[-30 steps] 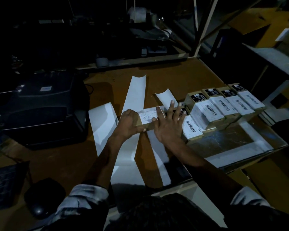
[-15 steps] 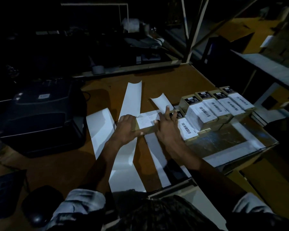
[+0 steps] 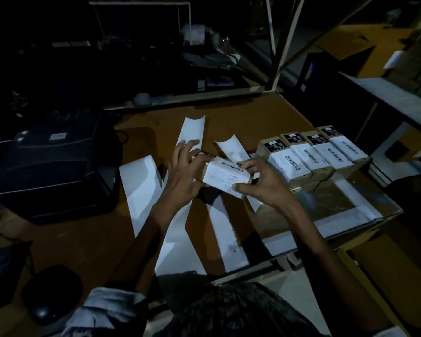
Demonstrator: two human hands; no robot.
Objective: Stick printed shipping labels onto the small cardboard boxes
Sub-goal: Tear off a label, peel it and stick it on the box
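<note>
Holding a small cardboard box [image 3: 206, 170] clear of the table [image 3: 241, 117], both hands worked at frame centre. Left hand [image 3: 184, 176] cupped the box's far end at 9 o'clock, fingers spread. Right hand [image 3: 265, 183] pinched the shipping label's [image 3: 225, 177] edge at 3 o'clock, thumb on its lower corner.

Judgement: smooth the label from middle outward, wrap overhang tight round the edges, keep the barcode flat and uncreased.

Four labelled boxes [image 3: 311, 154] sat in a row at 2 o'clock; bare backing strips [image 3: 187, 147] lay at 12 and 6. Barcode legible along the label's top; print below it too small to read reliably. Black stickers on row boxes unreadable.
</note>
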